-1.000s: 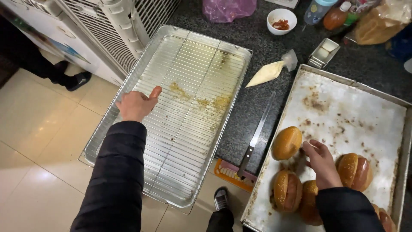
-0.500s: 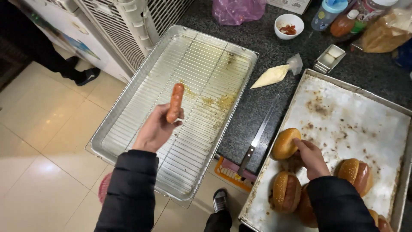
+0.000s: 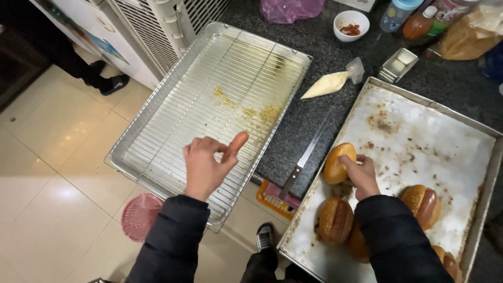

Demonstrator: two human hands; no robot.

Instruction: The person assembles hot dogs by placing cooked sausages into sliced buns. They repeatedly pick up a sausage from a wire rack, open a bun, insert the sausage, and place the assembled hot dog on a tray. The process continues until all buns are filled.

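Since the earlier frame our left hand, pinching a sausage, moved rightward; our right hand grips a bun.

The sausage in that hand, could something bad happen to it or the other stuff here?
Maybe. The left hand pinches the sausage only by its end, above the wire-rack tray; it might slip. That tray juts past the counter edge over the floor, so a bump could tip it. A knife lies between the trays, near the right hand gripping a bun.
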